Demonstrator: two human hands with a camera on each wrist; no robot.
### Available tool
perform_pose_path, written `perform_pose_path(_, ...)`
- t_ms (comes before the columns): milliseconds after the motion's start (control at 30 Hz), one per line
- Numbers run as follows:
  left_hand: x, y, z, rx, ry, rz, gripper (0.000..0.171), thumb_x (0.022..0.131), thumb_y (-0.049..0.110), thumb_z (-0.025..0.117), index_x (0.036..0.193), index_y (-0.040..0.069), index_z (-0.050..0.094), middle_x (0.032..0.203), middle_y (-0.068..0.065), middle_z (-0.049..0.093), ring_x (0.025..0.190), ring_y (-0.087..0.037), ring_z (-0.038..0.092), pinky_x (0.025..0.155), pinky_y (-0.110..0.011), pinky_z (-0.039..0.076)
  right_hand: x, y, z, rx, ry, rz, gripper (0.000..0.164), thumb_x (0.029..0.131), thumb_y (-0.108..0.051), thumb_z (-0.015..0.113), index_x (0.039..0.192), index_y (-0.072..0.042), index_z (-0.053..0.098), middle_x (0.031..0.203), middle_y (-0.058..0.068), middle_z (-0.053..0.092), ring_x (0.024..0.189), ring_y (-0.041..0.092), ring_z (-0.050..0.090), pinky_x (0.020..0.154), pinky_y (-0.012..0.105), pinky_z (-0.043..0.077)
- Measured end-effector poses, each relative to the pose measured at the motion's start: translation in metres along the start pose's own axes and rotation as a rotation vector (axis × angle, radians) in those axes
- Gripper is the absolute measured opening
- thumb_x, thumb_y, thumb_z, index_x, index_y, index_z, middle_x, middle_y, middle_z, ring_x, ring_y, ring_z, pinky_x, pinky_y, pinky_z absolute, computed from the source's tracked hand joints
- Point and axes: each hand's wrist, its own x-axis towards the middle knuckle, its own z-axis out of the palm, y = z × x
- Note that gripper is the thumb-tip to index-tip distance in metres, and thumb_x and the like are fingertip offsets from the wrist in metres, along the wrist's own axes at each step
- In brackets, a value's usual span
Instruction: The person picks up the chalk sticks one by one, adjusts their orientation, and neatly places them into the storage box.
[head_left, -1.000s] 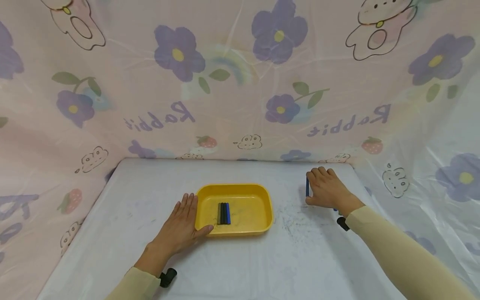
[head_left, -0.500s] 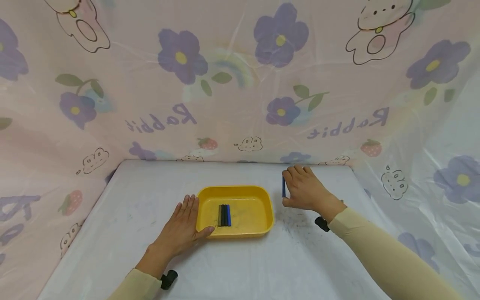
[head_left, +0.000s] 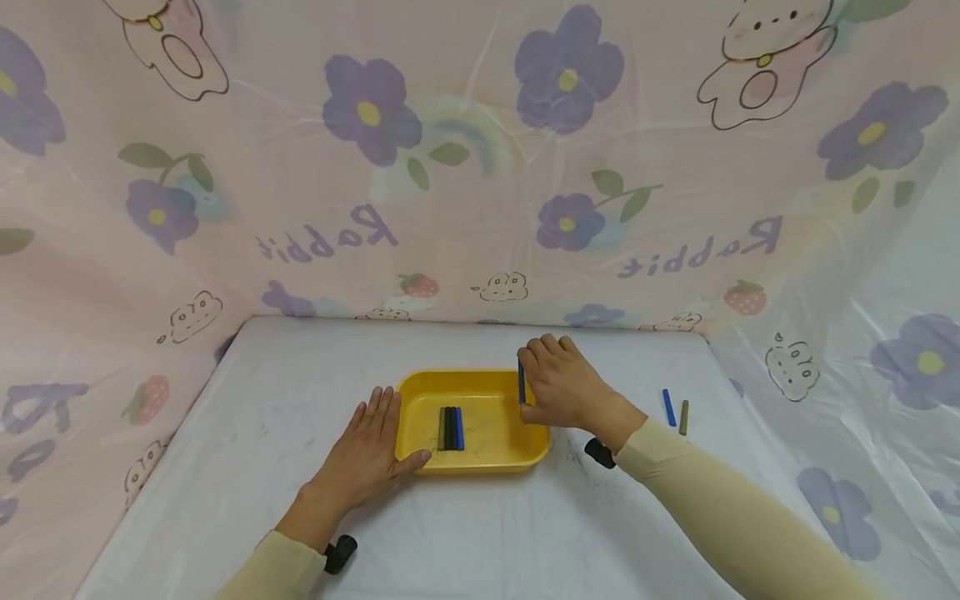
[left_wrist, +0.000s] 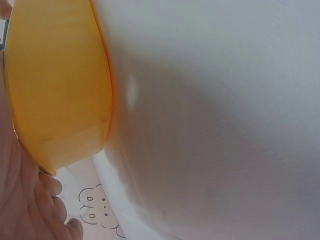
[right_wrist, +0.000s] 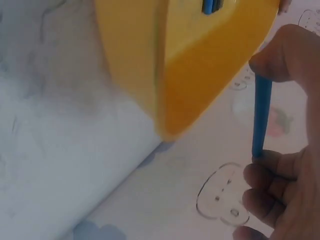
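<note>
My right hand [head_left: 562, 383] pinches a blue crayon [right_wrist: 262, 115] by its two ends, thumb at one end and fingertips at the other. It hangs over the right rim of a yellow tray [head_left: 495, 467]. Inside that tray, left of the middle, a row of crayons lies side by side: an olive one [head_left: 442, 429], black ones [head_left: 450, 428] and a blue one [head_left: 460, 428]. My left hand [head_left: 363, 442] rests against the tray's left side with straight fingers, its thumb over the near left corner. In the left wrist view, the tray's outer wall [left_wrist: 60, 90] hides most of that hand.
Right of the tray, a second loose blue crayon [head_left: 669, 407] and a short olive crayon [head_left: 684, 417] lie on the white table [head_left: 480, 533]. Dark smudges mark the tabletop. A patterned curtain [head_left: 465, 192] stands along the back and sides.
My right hand has moved left with the blue crayon, from the table's right side to the tray's right rim. Two loose crayons behind it have come into view. My left hand stays put.
</note>
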Motion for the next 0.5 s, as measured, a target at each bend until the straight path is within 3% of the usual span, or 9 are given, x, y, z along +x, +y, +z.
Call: perform_pose_path(500, 0.001, -0.001, -0.001, 0.038, -0.009, -0.01, 0.108, 0.101, 0.075, 0.046, 0.164, -0.008, 0.019, 0.173, -0.026, 0.016, 0.163, -0.042, 0.012, 0.131, -0.059, 0.017, 0.025, -0.065, 0.018, 0.002, -0.091, -0.069, 0.066, 0.086, -0.061, 0.073, 0.119, -0.006, 0.062, 0.114, 0.008, 0.064, 0.1, 0.025, 0.052, 0.083, 0.038, 0.046)
